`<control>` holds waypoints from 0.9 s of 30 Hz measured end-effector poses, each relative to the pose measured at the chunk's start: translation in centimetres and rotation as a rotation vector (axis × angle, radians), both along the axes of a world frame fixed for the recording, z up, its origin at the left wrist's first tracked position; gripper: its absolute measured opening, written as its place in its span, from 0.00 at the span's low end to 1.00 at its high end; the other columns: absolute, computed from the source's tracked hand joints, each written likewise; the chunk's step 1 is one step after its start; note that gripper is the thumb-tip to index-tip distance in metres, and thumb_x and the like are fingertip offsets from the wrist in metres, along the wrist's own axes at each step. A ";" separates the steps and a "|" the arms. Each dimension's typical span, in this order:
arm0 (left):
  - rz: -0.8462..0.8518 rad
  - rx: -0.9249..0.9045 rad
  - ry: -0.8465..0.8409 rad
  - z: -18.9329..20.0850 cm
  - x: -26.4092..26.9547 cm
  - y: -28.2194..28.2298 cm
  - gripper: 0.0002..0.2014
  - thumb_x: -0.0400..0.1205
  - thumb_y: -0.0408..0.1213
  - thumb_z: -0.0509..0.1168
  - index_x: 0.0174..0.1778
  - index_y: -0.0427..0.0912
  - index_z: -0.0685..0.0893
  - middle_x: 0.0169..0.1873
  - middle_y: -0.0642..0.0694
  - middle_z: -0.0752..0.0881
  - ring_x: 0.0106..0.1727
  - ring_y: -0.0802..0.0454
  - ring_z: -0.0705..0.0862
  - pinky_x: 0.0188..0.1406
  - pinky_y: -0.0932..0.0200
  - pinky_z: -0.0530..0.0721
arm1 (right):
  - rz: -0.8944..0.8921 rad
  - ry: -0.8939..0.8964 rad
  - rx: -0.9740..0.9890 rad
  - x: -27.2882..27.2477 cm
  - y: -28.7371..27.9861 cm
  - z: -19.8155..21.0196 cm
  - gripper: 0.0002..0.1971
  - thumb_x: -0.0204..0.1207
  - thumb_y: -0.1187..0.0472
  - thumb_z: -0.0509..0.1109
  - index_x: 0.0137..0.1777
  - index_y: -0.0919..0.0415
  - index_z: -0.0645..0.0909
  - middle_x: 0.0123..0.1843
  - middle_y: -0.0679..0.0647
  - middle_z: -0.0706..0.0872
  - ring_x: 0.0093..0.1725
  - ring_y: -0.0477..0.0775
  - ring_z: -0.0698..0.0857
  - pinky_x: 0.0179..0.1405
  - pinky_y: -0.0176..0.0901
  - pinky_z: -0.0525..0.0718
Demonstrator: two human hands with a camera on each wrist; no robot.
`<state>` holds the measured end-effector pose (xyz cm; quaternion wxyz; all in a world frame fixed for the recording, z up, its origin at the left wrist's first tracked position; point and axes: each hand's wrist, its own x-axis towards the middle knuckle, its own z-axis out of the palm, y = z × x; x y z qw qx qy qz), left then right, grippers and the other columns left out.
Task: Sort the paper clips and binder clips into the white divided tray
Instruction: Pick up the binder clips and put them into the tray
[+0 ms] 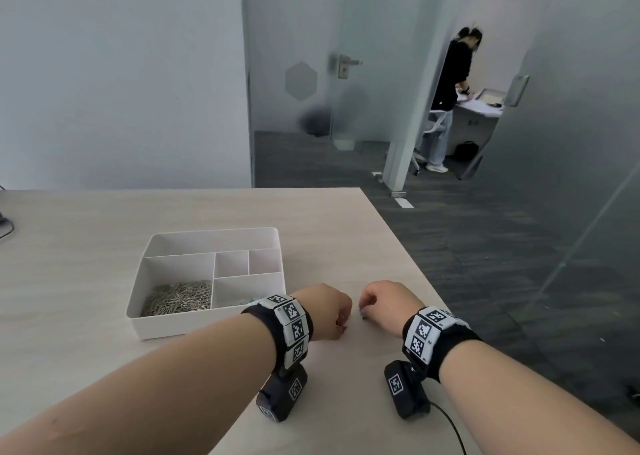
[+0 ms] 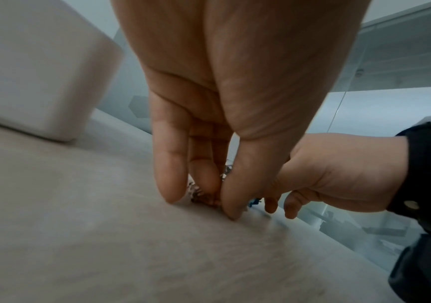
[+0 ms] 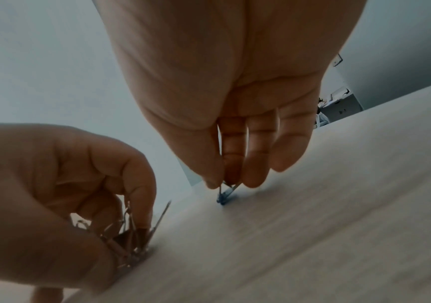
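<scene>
Both forearms reach over the table point(image 1: 86, 246), each wrist wearing a black band with coded tags. Left hand point(image 1: 323, 311) has its fingers curled down around a small bunch of silver paper clips point(image 3: 129, 233), their ends touching the tabletop. Right hand point(image 1: 386, 304), just beside it, pinches the wire handles of a blue binder clip point(image 3: 223, 196) between thumb and fingertips point(image 3: 254, 176); the clip's tip touches the table. Tray point(image 1: 162, 326) sits just left of the left hand, with a heap of paper clips in its large near-left compartment and something pale blue, mostly hidden by the wrist, in the near-right one. Beyond a glass wall point(image 1: 311, 39) a person point(image 1: 450, 84) stands at a desk.
</scene>
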<state>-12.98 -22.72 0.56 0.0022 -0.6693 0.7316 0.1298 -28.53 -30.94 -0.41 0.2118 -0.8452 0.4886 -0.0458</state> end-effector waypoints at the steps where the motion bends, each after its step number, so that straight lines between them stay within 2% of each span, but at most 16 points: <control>1: 0.010 -0.003 0.010 0.1 0.2 0.3 0.12 0.81 0.46 0.67 0.58 0.48 0.86 0.57 0.45 0.86 0.59 0.43 0.84 0.44 0.60 0.73 | 0.005 0.002 0.001 0.3 0.2 0.1 0.05 0.73 0.60 0.74 0.45 0.49 0.88 0.48 0.45 0.87 0.51 0.49 0.86 0.52 0.41 0.83; 4: 0.017 0.028 0.028 0.4 0.8 1.2 0.12 0.81 0.45 0.69 0.59 0.49 0.88 0.58 0.47 0.87 0.59 0.44 0.85 0.50 0.59 0.80 | 0.017 0.004 0.009 1.1 0.9 0.3 0.05 0.72 0.60 0.74 0.43 0.48 0.88 0.48 0.44 0.87 0.51 0.49 0.86 0.52 0.42 0.84; 6: 0.013 0.043 0.032 0.6 1.0 1.9 0.12 0.80 0.45 0.69 0.58 0.49 0.88 0.57 0.48 0.88 0.59 0.44 0.85 0.51 0.59 0.81 | 0.033 0.008 0.011 1.6 1.3 0.5 0.05 0.73 0.60 0.73 0.42 0.47 0.87 0.47 0.43 0.87 0.51 0.49 0.86 0.53 0.42 0.84; 8: 0.011 0.059 0.040 1.0 1.1 2.6 0.11 0.81 0.45 0.70 0.58 0.49 0.88 0.56 0.48 0.88 0.54 0.44 0.86 0.46 0.60 0.80 | 0.043 0.004 0.005 2.0 1.6 0.8 0.06 0.73 0.61 0.72 0.42 0.48 0.87 0.46 0.43 0.86 0.51 0.49 0.86 0.53 0.42 0.84; 10: 0.034 0.078 0.103 1.6 1.3 3.2 0.10 0.81 0.44 0.70 0.56 0.48 0.89 0.51 0.48 0.88 0.42 0.46 0.86 0.38 0.60 0.81 | 0.052 0.005 0.001 2.5 2.0 1.1 0.07 0.74 0.61 0.71 0.41 0.47 0.87 0.45 0.42 0.87 0.50 0.49 0.86 0.51 0.42 0.84; 12: 0.086 0.045 0.245 2.3 1.9 3.9 0.07 0.79 0.41 0.71 0.51 0.48 0.90 0.46 0.51 0.90 0.35 0.48 0.87 0.36 0.58 0.88 | 0.048 0.009 -0.005 2.9 2.2 1.3 0.07 0.73 0.61 0.71 0.39 0.46 0.85 0.44 0.42 0.87 0.49 0.49 0.86 0.50 0.42 0.84; 14: 0.166 -0.002 0.461 2.9 3.0 4.5 0.05 0.77 0.36 0.70 0.47 0.47 0.90 0.42 0.54 0.91 0.36 0.50 0.91 0.39 0.54 0.93 | 0.028 0.008 -0.022 3.2 2.3 1.2 0.08 0.73 0.60 0.70 0.36 0.45 0.84 0.43 0.42 0.87 0.47 0.49 0.86 0.48 0.43 0.85; 17: 0.319 -0.086 0.777 4.2 5.8 5.4 0.05 0.76 0.30 0.73 0.46 0.41 0.89 0.35 0.54 0.91 0.35 0.57 0.90 0.36 0.58 0.92 | -0.009 -0.026 -0.040 3.7 2.5 1.0 0.07 0.74 0.58 0.69 0.39 0.46 0.87 0.45 0.42 0.88 0.47 0.48 0.87 0.50 0.45 0.86; 20: 0.475 -0.203 0.974 5.4 9.3 6.0 0.06 0.76 0.27 0.75 0.44 0.40 0.87 0.38 0.50 0.93 0.40 0.54 0.91 0.39 0.51 0.93 | -0.030 -0.118 -0.035 4.6 2.7 0.8 0.07 0.74 0.58 0.69 0.42 0.47 0.88 0.46 0.42 0.90 0.48 0.48 0.87 0.52 0.47 0.86; 23: 0.627 -0.327 1.003 5.7 12.7 6.0 0.06 0.77 0.25 0.74 0.46 0.37 0.87 0.41 0.46 0.93 0.39 0.52 0.90 0.38 0.49 0.93 | -0.064 -0.276 -0.028 6.1 2.9 0.9 0.06 0.73 0.58 0.72 0.38 0.46 0.87 0.40 0.43 0.90 0.43 0.46 0.87 0.48 0.45 0.86; 27: 0.710 -0.374 0.920 5.3 14.9 5.5 0.05 0.77 0.26 0.74 0.47 0.37 0.88 0.41 0.46 0.92 0.41 0.50 0.90 0.37 0.49 0.93 | -0.056 -0.503 -0.019 8.2 3.7 1.9 0.06 0.76 0.60 0.72 0.41 0.49 0.89 0.35 0.43 0.87 0.37 0.46 0.86 0.41 0.40 0.83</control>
